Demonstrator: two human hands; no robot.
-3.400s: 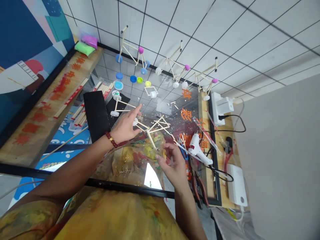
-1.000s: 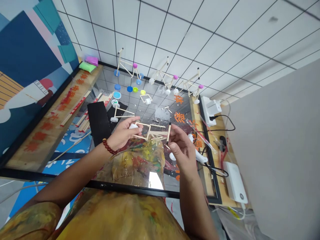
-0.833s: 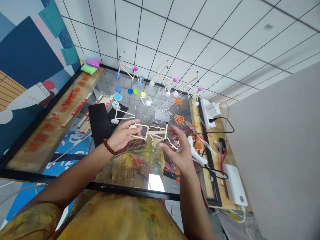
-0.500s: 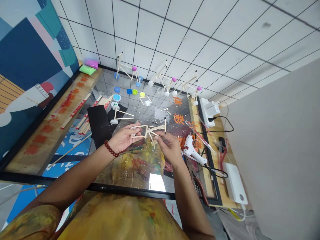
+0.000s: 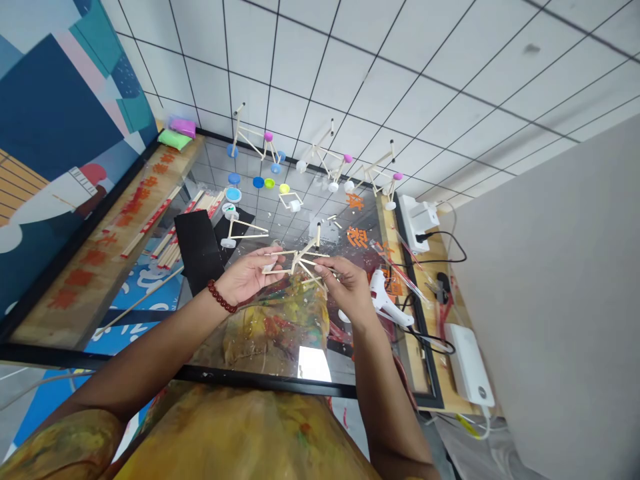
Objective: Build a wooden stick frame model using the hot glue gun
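A small frame of thin wooden sticks (image 5: 296,259) is held above the glass tabletop, with a black-tipped stick (image 5: 319,235) standing up from it. My left hand (image 5: 253,272) pinches its left end, where a white piece shows between the fingers. At its right side, my right hand (image 5: 347,283) has thumb and forefinger closed on the ends of its sticks. A separate stick frame with white wheels (image 5: 229,243) rests on the glass beyond my left hand.
Three finished stick models (image 5: 257,138) stand at the back. Coloured bottle caps (image 5: 258,182), black sheets (image 5: 199,247) and wrapped sticks (image 5: 173,250) lie left of centre. At the right are a white glue gun (image 5: 385,300), cables and a white power strip (image 5: 470,367).
The stick frame has turned in my hands, and its black-tipped stick has shifted left. My right hand has moved slightly right and its grip has changed. My left hand is nearly still.
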